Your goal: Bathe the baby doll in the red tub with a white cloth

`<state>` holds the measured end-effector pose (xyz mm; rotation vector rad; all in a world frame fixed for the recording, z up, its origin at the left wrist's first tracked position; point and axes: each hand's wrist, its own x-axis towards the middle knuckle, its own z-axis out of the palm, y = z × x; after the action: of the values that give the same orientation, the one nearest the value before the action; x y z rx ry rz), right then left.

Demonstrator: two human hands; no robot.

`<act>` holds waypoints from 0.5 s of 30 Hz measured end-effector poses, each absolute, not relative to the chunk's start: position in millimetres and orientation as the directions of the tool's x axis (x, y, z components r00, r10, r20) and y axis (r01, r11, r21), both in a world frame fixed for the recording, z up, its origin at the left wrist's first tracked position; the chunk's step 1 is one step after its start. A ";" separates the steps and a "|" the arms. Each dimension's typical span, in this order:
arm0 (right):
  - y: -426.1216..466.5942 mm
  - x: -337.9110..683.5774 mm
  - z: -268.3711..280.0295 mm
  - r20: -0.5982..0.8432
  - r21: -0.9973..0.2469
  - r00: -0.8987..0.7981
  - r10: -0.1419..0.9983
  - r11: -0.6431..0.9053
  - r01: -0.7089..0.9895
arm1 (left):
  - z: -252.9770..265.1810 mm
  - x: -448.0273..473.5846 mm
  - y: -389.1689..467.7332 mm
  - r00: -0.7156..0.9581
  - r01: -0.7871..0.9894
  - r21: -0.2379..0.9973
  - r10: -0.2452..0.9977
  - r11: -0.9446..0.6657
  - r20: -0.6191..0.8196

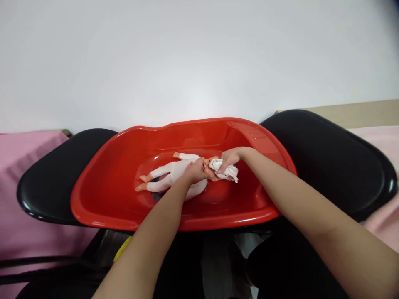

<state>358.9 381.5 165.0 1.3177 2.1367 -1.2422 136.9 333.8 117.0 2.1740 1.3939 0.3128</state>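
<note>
A red plastic tub (pixel 106 195) stands in front of me. Inside it lies a baby doll (pixel 170 172) in a white suit, feet to the left and head to the right. My left hand (pixel 195 170) grips the doll at the neck and chest. My right hand (pixel 230 158) presses a white cloth (pixel 229 172) against the doll's head, which is mostly hidden under the cloth and my fingers.
The tub rests across two black chair seats, one at the left (pixel 51 182) and one at the right (pixel 336 166). Pink fabric (pixel 18 166) lies at far left and far right. A white wall (pixel 199 58) stands behind. A yellow object (pixel 122 248) shows below the tub.
</note>
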 end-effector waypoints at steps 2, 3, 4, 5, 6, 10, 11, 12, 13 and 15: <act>381.5 360.3 166.8 -0.595 -0.497 -0.504 0.626 0.206 0.843 | 113.5 136.3 334.9 0.442 0.766 0.546 0.895 -0.339 -0.064; 381.9 360.9 167.5 -0.546 -0.496 -0.491 0.679 0.210 0.843 | 111.6 135.9 335.5 0.447 0.765 0.540 0.893 -0.352 -0.050; 382.6 361.3 167.9 -0.488 -0.496 -0.471 0.735 0.211 0.842 | 109.9 135.5 336.2 0.452 0.765 0.532 0.891 -0.363 -0.041; 383.7 361.5 167.6 -0.431 -0.496 -0.448 0.783 0.210 0.843 | 108.2 135.2 337.0 0.458 0.768 0.521 0.888 -0.373 -0.039; 385.2 361.4 166.7 -0.382 -0.493 -0.424 0.822 0.206 0.845 | 106.6 134.8 337.9 0.464 0.773 0.507 0.885 -0.382 -0.039; 391.2 359.1 159.3 -0.239 -0.410 -0.296 0.925 0.180 0.894 | 101.1 133.8 341.5 0.477 0.793 0.455 0.878 -0.405 -0.050; 392.0 358.0 157.4 -0.195 -0.367 -0.256 0.947 0.171 0.914 | 100.0 133.7 342.2 0.475 0.797 0.449 0.878 -0.405 -0.052; 392.3 356.9 155.7 -0.137 -0.324 -0.219 0.966 0.165 0.932 | 99.1 133.7 342.8 0.472 0.800 0.445 0.880 -0.402 -0.054; 392.3 355.9 154.3 -0.071 -0.288 -0.193 0.979 0.165 0.943 | 98.4 133.6 343.2 0.470 0.803 0.441 0.881 -0.400 -0.055; 391.7 354.5 152.1 0.001 -0.274 -0.200 0.980 0.193 0.942 | 97.5 133.5 343.7 0.469 0.803 0.437 0.882 -0.405 -0.045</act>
<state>354.5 391.7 152.1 2.0861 2.5550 -0.3549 133.5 343.7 97.5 2.3228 1.4112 0.2704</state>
